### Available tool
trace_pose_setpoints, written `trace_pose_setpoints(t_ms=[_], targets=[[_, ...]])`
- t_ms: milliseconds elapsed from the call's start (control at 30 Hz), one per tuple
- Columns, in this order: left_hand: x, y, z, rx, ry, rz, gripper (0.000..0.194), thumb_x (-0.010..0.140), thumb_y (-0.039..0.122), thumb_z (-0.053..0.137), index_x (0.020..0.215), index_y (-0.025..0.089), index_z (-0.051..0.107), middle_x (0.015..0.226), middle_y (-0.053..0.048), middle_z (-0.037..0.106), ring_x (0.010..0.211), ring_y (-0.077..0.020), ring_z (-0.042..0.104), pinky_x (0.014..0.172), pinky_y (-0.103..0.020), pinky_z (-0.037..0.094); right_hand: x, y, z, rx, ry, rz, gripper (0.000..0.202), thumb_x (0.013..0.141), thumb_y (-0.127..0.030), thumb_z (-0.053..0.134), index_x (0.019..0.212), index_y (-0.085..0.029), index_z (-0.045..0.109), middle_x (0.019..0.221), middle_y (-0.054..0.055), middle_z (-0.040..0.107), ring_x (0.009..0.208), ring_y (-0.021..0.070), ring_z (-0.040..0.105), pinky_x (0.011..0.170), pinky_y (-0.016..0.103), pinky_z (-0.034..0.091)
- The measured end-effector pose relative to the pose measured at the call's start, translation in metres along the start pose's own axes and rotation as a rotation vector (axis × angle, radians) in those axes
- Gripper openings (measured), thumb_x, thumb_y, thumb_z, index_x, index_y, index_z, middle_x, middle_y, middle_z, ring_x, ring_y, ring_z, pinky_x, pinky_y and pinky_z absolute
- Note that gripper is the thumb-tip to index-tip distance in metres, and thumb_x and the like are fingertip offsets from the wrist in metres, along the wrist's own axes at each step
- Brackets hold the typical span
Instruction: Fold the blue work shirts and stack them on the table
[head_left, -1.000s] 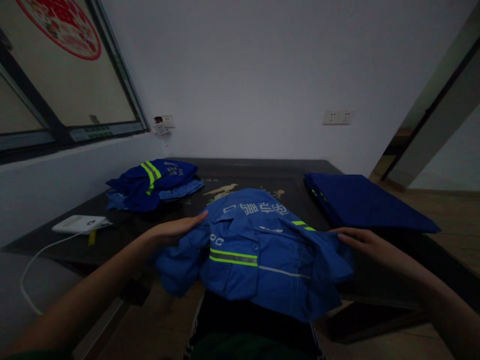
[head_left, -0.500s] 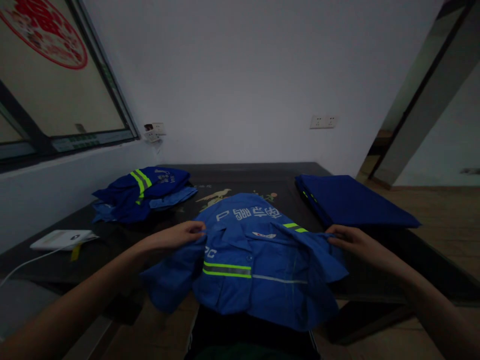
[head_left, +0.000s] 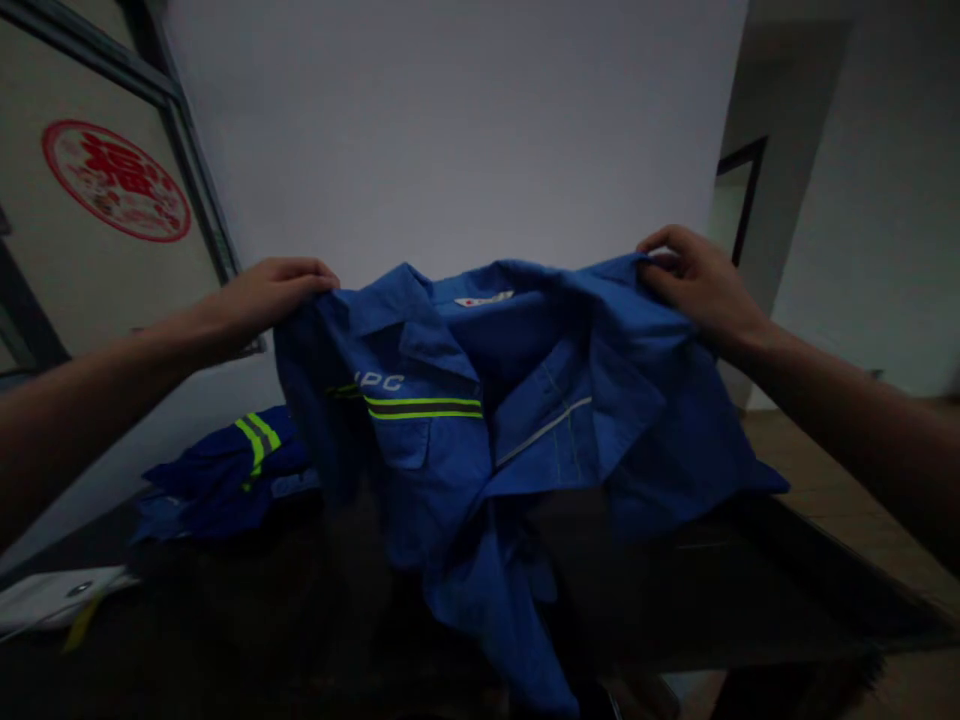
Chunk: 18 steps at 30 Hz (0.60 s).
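Observation:
A blue work jacket [head_left: 442, 430] with a yellow-green reflective stripe and white letters hangs in the air above the dark table. My left hand [head_left: 289, 285] pinches its shoulder on the left side. On the other side, my right hand [head_left: 682, 270] grips the opposite shoulder between thumb and fingers. The collar with a white label shows between my hands, and the front hangs partly open. One lower part of the jacket droops toward the near table edge.
Crumpled darker blue clothing [head_left: 217, 480] with a reflective stripe lies on the table [head_left: 247, 610] at the left. Nearer sits a white device [head_left: 56, 597] with a cable. Behind are a wall and a window with a red round sticker [head_left: 116, 180].
Both my hands have risen with the jacket, lifting it from the table edge, and its front now hangs down. The view has tilted upward. The folded blue cloth at right is now hidden.

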<state>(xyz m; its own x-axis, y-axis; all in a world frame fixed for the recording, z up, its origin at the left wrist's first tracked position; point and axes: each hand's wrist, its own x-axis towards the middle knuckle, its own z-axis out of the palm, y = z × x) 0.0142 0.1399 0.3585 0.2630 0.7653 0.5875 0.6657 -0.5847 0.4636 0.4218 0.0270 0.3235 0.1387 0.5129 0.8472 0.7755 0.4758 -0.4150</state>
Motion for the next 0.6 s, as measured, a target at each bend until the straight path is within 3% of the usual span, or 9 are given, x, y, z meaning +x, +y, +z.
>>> trace_pose_setpoints(t_ms=[100, 233, 433, 600], targets=[[0.014, 0.023, -0.038, 0.325, 0.150, 0.206, 0.048, 0.073, 0.056, 0.049, 0.079, 0.011, 0.066, 0.063, 0.004, 0.052, 0.068, -0.0114, 0.056, 0.073, -0.029, 0.047, 0.052, -0.028, -0.018, -0.153, 0.117, -0.198, 0.009, 0.082, -0.012, 0.061, 0.091, -0.013, 0.060, 0.063, -0.004, 0.052, 0.055, 0.0049, 0.043, 0.049, 0.018, 0.028], [0.024, 0.034, -0.064, 0.464, 0.178, 0.304, 0.072, 0.069, 0.070, 0.039, 0.089, 0.007, 0.065, 0.071, 0.005, 0.050, 0.085, -0.0190, 0.062, 0.082, -0.044, 0.044, 0.079, -0.044, -0.033, -0.369, 0.220, -0.183, 0.012, 0.083, -0.016, 0.065, 0.091, -0.008, 0.065, 0.065, -0.001, 0.054, 0.057, 0.0050, 0.043, 0.052, 0.019, 0.028], [0.038, 0.027, -0.056, 0.268, 0.255, 0.383, 0.079, 0.070, 0.070, 0.043, 0.122, 0.011, 0.043, 0.100, 0.002, 0.051, 0.100, -0.0248, 0.061, 0.076, -0.047, 0.046, 0.068, -0.030, -0.026, -0.502, 0.373, -0.168, 0.039, 0.084, -0.038, 0.066, 0.098, -0.002, 0.067, 0.083, 0.011, 0.068, 0.072, 0.0119, 0.059, 0.060, 0.022, 0.038], [0.054, 0.027, -0.049, 0.245, 0.588, 0.548, 0.078, 0.068, 0.078, 0.046, 0.091, 0.003, 0.054, 0.084, 0.005, 0.055, 0.090, -0.0151, 0.059, 0.083, -0.040, 0.048, 0.072, -0.026, -0.031, -0.572, 0.427, -0.243, 0.042, 0.084, -0.038, 0.063, 0.096, 0.002, 0.068, 0.086, 0.013, 0.071, 0.081, 0.0155, 0.065, 0.066, 0.024, 0.042]])
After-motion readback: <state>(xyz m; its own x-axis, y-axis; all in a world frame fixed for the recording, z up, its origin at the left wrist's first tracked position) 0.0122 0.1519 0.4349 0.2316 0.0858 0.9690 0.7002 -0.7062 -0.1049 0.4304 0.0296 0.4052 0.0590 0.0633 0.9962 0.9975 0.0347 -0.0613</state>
